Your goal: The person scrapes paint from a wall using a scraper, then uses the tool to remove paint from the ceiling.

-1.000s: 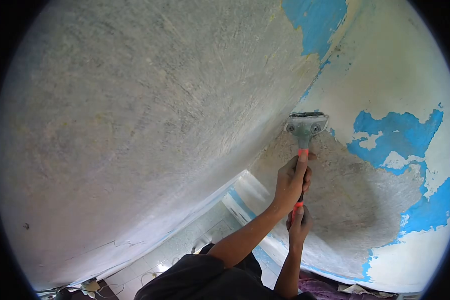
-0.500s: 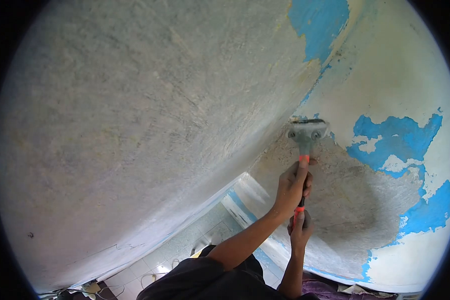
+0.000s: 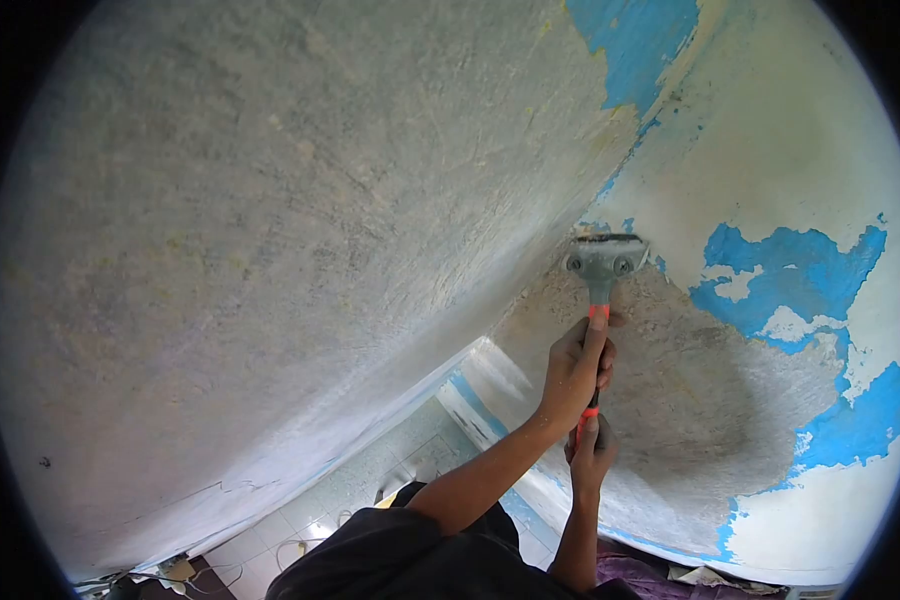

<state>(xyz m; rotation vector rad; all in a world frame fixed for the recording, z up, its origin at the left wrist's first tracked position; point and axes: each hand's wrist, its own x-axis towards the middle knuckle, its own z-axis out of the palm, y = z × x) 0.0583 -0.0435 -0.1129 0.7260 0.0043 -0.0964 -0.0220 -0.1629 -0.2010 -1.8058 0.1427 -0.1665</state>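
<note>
Left wall [image 3: 270, 250]: huge grey stretch, pretty much all bare plaster, and it meets the other wall at the corner running up the middle.

Right wall [image 3: 770, 150]: mostly pale paint, with a blotchy look.

Scraped patch [image 3: 710, 400]: big rough grey area on the right wall, starting right at the corner and spreading toward the wall's lower edge.

Blue paint [image 3: 780, 270]: ragged leftovers on the right wall, one at its top edge, more along the right side of the scraped patch.

Tiled floor [image 3: 370, 470]: light tiles way down below at the foot of the walls, some cables lying on them.

Purple cloth [image 3: 640, 575]: crumpled at the bottom edge, under the right wall.

Left hand [image 3: 573, 372]: wrapped tight round the upper part of the scraper handle, with a digit stretched up along it.

Right hand [image 3: 592, 455]: closed round the bottom end of the same handle, just below the left hand and touching it.

Scraper [image 3: 602, 262]: grey metal head, orange-red handle, held upright. Its blade edge is pressed on the right wall just beside the corner, at the top rim of the scraped patch where the pale paint starts.
</note>
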